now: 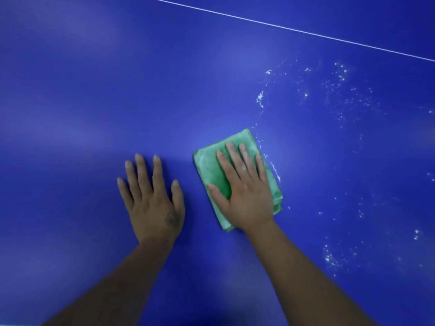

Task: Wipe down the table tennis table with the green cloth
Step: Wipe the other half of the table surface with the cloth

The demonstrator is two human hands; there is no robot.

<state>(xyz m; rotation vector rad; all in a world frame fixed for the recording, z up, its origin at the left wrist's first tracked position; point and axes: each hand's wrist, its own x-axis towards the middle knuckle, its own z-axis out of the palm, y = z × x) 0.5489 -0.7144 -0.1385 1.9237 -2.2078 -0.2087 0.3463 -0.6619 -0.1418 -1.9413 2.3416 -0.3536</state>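
Left hand: the left hand (153, 203) lies flat at lower centre, fingers spread and straight on the glossy blue table tennis table top (70, 95). It holds nothing, it's just bracing.
Right hand: the right hand (244, 191) presses palm-down with straight fingers, nothing curled round anything.
Risk: only flat pressure pins the cloth, so on this slick surface the hand could slide off it. The folds could also bunch and smear grit instead of lifting it.
Cloth: the folded green microfibre cloth (207, 165) sits directly under that palm, just right of centre, its left strip and top corner showing past the fingers.
Ridge: a thin line of white residue (275, 170) hugs the cloth's right edge, and a careless push may scatter it.
Scatter: white specks (341, 97) dot the right half, looking unwiped.
Far: a thin white painted line (282, 27) crosses the upper right.
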